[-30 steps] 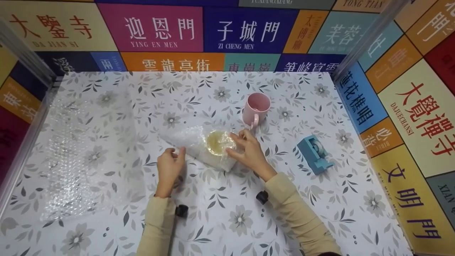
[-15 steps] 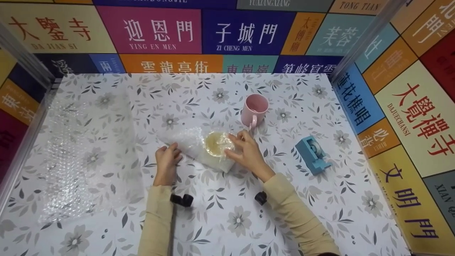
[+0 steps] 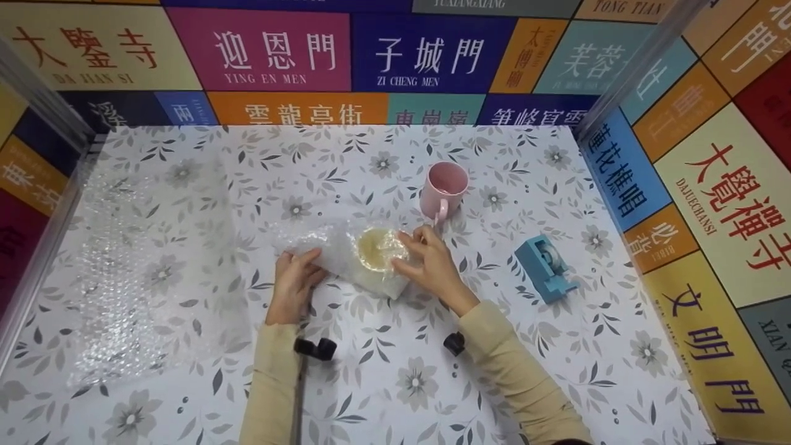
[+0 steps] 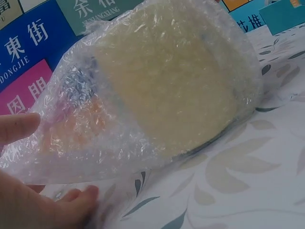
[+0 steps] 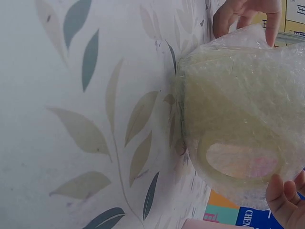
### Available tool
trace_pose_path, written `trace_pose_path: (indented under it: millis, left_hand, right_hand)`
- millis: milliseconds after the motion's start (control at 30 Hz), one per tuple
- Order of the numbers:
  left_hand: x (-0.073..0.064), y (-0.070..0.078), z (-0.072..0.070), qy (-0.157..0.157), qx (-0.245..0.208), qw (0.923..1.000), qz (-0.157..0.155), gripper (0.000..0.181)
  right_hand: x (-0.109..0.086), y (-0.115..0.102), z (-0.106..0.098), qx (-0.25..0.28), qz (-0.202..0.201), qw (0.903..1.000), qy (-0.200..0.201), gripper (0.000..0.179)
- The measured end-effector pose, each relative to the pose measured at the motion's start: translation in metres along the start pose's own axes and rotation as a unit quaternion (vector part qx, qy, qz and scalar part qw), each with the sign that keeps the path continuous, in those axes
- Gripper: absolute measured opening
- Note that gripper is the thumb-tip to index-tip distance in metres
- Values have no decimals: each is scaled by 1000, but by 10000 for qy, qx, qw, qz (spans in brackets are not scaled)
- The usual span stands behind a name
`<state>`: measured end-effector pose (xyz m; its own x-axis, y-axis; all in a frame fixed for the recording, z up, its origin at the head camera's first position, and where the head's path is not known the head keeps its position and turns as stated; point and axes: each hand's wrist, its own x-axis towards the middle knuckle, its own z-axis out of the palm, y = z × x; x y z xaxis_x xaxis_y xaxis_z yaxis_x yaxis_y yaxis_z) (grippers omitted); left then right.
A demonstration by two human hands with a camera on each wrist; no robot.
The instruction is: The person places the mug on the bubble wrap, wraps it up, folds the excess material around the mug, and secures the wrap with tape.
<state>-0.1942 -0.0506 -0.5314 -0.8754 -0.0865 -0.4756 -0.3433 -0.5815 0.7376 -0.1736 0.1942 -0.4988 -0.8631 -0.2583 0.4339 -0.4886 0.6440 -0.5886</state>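
A pale yellow-green, rounded thing like a cup (image 3: 372,249) lies inside clear bubble wrap (image 3: 309,238) at the middle of the table. In the right wrist view an oval ring (image 5: 204,157) of the same colour shows through the wrap. My left hand (image 3: 295,284) holds the loose end of the wrap, which narrows toward the left; the thumb (image 4: 19,128) lies over it in the left wrist view. On the other side, my right hand (image 3: 432,267) holds the wrapped thing with thumb and fingers (image 5: 281,198). A pink mug (image 3: 442,194) stands just behind that hand.
A blue tape dispenser (image 3: 547,269) with a roll of clear tape stands right of my right forearm. Another sheet of bubble wrap (image 3: 117,272) lies flat along the left side. Printed panels (image 3: 278,52) bound the flower-patterned table (image 3: 420,395) at the back and sides.
My left hand has come onto the loose wrap end, its fingers now over it, and that end is gathered in more. The right hand has stayed on the wrapped thing.
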Motion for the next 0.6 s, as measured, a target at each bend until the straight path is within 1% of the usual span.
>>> trace_pose_path:
  millis: [33, 100, 233, 333, 400, 533, 600]
  left_hand:
    - [-2, 0, 0, -140, 28, 9999, -2, 48]
    - [-4, -2, 2, -278, 29, 9996, 93, 54]
    - [-5, -8, 4, -276, 264, 9983, 451, 51]
    - [-9, -12, 10, -244, 407, 9962, 732, 42]
    - [-12, -13, 15, -198, 431, 9948, 898, 32]
    - [-17, -16, 23, -81, 601, 9923, 1078, 11]
    - [-20, -17, 25, -63, 752, 9899, 1198, 6]
  right_hand:
    - [0, 0, 0, 12, 12, 10000, -4, 46]
    - [0, 0, -1, -10, 10, 10000, -27, 46]
    - [0, 1, 0, -96, -45, 9999, -61, 47]
    - [0, 1, -1, -149, -75, 9999, -30, 47]
    - [-1, 0, 0, -152, -67, 9999, -3, 47]
    - [0, 0, 1, -155, -27, 9999, 37, 46]
    - [0, -1, 1, -152, -17, 9999, 51, 46]
